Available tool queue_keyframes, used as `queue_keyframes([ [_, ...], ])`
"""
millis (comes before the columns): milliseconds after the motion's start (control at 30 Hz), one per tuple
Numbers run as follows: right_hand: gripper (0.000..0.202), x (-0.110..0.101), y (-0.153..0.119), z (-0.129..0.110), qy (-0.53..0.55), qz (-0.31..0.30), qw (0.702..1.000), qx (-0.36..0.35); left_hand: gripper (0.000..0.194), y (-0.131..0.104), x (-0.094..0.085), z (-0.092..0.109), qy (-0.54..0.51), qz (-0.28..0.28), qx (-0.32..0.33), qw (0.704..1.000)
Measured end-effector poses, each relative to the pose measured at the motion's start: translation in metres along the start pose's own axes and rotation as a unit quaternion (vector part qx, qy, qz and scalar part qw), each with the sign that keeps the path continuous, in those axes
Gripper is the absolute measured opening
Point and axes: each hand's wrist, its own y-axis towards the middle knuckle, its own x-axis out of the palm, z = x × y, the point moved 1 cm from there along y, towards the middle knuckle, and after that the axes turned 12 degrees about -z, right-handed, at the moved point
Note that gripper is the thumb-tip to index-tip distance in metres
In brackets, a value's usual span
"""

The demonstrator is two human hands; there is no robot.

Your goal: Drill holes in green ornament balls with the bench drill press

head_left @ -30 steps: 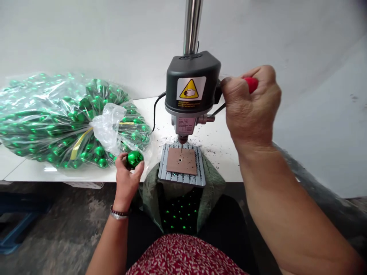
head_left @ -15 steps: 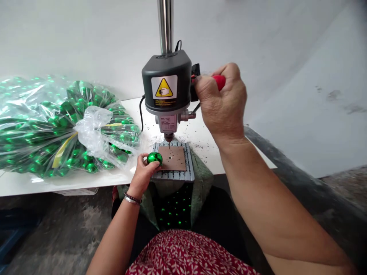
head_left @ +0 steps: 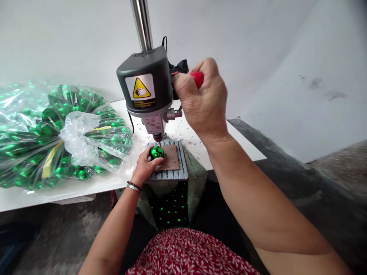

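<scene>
A shiny green ball [head_left: 157, 152] sits between the thumb and fingers of my left hand [head_left: 143, 167], over the left part of a brown board [head_left: 172, 157]. Just above the ball is the chuck of a dark grey drill press [head_left: 143, 82]; whether the bit touches the ball I cannot tell. My right hand [head_left: 205, 101] is wrapped round the press's feed handle, its red knob [head_left: 197, 79] showing between the fingers. Under the board lies the slotted grey base plate [head_left: 183, 168], sprinkled with dark specks.
Large clear plastic bags of green balls [head_left: 83, 173] fill the left of the white table [head_left: 246, 149]. Dark shavings are scattered behind the base. Below the table edge, an open green sack [head_left: 197, 175] holds more green balls. A white wall rises behind.
My left hand has carried the green ball inward and up to beneath the chuck, over the board's hole. My right hand stays on the handle. The whole view has shifted and tilted somewhat.
</scene>
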Motion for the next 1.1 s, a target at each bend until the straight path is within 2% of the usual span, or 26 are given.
queue_keyframes([
  [133,0.037,0.000,0.000,0.001,-0.014,-0.006,1.000,-0.006,0.057,0.001,0.003,0.003,0.005,0.020,0.011,1.000],
  [233,0.037,-0.001,0.000,0.001,-0.013,-0.007,1.000,-0.004,0.058,0.001,0.007,0.009,0.073,0.036,0.002,0.997],
  [367,0.033,-0.001,-0.001,0.000,-0.004,-0.001,1.000,0.003,0.060,-0.001,0.012,0.012,0.137,0.029,-0.001,0.990],
  [633,0.031,0.000,-0.003,-0.002,0.025,-0.011,0.999,0.016,0.049,-0.008,0.015,0.007,0.110,0.020,0.012,0.994],
  [733,0.031,0.001,-0.003,-0.002,0.031,0.001,0.999,0.008,0.047,-0.008,0.018,0.009,0.111,0.037,0.006,0.993],
  [1100,0.029,0.000,-0.007,-0.003,0.053,0.008,0.999,-0.007,0.054,-0.002,0.019,0.013,0.060,0.052,-0.019,0.997],
])
